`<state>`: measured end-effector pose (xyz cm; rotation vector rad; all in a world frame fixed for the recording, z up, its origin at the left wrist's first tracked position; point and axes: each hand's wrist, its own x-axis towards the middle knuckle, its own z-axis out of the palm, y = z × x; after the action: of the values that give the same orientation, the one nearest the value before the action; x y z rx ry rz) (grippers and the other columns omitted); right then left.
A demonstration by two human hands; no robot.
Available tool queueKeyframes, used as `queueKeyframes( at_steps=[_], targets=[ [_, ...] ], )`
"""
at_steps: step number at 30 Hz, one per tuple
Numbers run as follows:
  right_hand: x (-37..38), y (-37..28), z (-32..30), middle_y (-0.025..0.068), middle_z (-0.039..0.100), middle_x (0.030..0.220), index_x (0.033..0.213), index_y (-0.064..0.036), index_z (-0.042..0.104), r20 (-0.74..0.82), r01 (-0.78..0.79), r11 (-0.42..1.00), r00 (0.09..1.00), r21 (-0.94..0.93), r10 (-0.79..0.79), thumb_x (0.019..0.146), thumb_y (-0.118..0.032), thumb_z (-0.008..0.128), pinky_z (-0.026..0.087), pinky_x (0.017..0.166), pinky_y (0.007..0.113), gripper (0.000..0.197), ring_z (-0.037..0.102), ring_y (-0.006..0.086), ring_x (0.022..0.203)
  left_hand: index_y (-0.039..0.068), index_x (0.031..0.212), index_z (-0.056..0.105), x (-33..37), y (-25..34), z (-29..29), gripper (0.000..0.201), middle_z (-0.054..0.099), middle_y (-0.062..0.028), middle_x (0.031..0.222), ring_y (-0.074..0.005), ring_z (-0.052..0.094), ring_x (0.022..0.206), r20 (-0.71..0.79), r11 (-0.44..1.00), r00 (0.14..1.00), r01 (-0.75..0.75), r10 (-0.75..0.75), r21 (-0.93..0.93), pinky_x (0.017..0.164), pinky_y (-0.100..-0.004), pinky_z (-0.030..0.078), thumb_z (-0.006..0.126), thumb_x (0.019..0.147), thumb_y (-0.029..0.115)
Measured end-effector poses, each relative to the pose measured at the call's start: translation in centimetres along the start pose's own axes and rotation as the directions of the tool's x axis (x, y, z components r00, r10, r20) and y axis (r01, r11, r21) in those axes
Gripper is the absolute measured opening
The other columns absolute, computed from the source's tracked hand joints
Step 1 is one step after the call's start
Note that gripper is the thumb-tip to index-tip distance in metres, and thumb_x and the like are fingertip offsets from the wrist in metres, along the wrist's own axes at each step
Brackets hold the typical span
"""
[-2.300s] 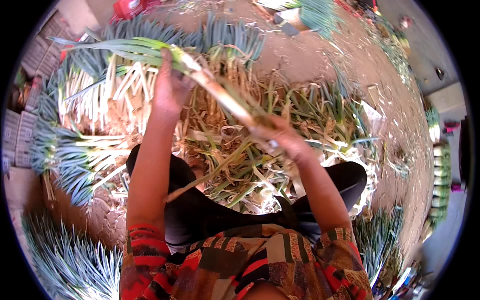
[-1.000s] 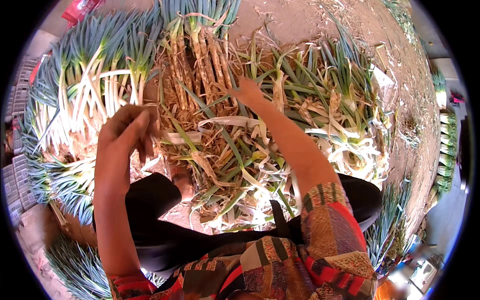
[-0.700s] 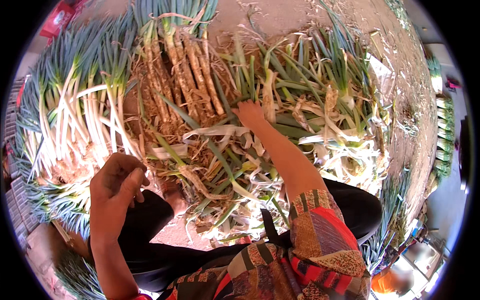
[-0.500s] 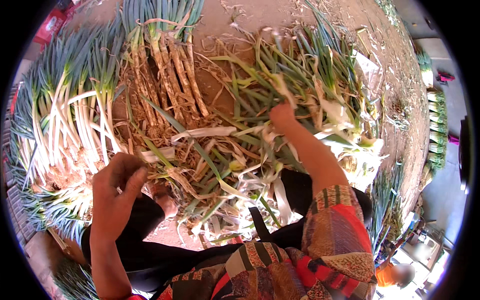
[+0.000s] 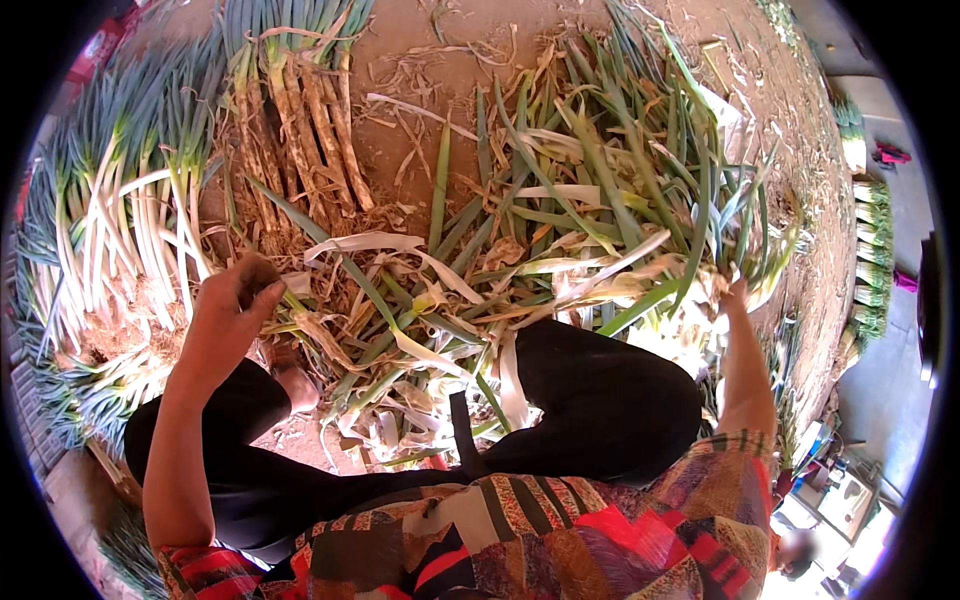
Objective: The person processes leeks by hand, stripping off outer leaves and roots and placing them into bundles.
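My left hand [image 5: 235, 312] is raised above the near left edge of the litter, its fingers curled in toward the thumb. Whether anything lies inside that curl is hidden. My right hand [image 5: 732, 297] reaches out past my right knee and is closed on a bunch of stripped leek leaves [image 5: 765, 265], green with pale, dry ends. Beside it spreads a big heap of loose leek leaves [image 5: 620, 180]. To the left of my left hand stand cleaned leeks [image 5: 120, 230] with white stems and blue-green tops. Unpeeled leeks [image 5: 310, 140], brown with soil, lie beyond it.
Torn leaves and dry skins [image 5: 420, 330] cover the ground before my black-trousered legs [image 5: 610, 400]. Bare brown soil [image 5: 420, 80] shows beyond. Several leek bundles [image 5: 872, 250] line the far right by a grey floor. Another person [image 5: 800, 550] is at the lower right.
My right hand has gone from the middle of the leaf heap to its right side, with leaves in its grip. My left hand stays curled, and the view has shifted slightly.
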<state>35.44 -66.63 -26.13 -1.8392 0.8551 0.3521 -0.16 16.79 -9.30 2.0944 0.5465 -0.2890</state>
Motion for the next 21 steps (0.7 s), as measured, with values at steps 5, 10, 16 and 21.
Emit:
queueKeyframes(
  at_steps=[5, 10, 16, 21],
  targets=[
    [-9.8, -0.2, 15.4, 0.0139, 0.056, 0.114, 0.111, -0.006, 0.05, -0.059, 0.08, 0.311, 0.908, -0.947, -0.415, 0.084, -0.041, 0.048, 0.036, 0.094, 0.041, 0.044, 0.051, 0.0273, 0.107, -0.002, 0.09, 0.054, -1.8, -0.1, 2.3, 0.018, 0.059, -0.0141, 0.077, -0.0262, 0.056, 0.067, 0.064, 0.958, 0.998, -0.01, -0.009, 0.285, 0.062, -0.0359, 0.043, 0.061, 0.079, 0.011],
    [-10.1, -9.5, 15.0, 0.0175, 0.056, 0.109, 0.112, -0.0129, 0.056, -0.016, -0.054, -0.034, 0.732, -0.998, -0.681, 0.079, -0.038, 0.057, 0.035, 0.091, 0.05, 0.042, 0.052, 0.0332, 0.104, -0.001, 0.088, 0.054, -1.2, 1.8, 3.3, 0.017, 0.06, -0.0174, 0.084, -0.0361, 0.058, 0.078, 0.201, 0.948, 0.974, -0.157, 0.103, 0.276, 0.065, -0.0399, 0.044, 0.059, 0.081, 0.013],
    [-17.6, -17.5, 36.8, 0.0143, 0.054, 0.119, 0.121, -0.0107, 0.052, 0.583, 0.748, 0.0, 0.516, -0.663, -0.628, 0.076, -0.042, 0.061, 0.043, 0.089, 0.042, 0.055, 0.053, 0.0311, 0.108, 0.0, 0.09, 0.055, 0.2, -4.3, 5.2, 0.022, 0.061, -0.0167, 0.083, -0.0327, 0.059, 0.08, 0.291, 0.955, 0.957, -0.09, 0.003, 0.283, 0.07, -0.0395, 0.045, 0.06, 0.081, 0.019],
    [-26.5, -7.7, 56.4, 0.0163, 0.047, 0.124, 0.125, -0.0055, 0.046, 0.9, 0.866, -0.274, 0.353, -0.417, -0.255, 0.081, -0.055, 0.052, 0.041, 0.092, 0.045, 0.066, 0.047, 0.0316, 0.114, -0.002, 0.107, 0.048, 2.3, -14.3, 12.0, 0.054, 0.059, -0.0212, 0.1, -0.0341, 0.06, 0.086, 0.33, 0.839, 0.874, 0.146, -0.357, 0.524, 0.079, -0.0409, 0.047, 0.067, 0.076, 0.038]
  ],
)
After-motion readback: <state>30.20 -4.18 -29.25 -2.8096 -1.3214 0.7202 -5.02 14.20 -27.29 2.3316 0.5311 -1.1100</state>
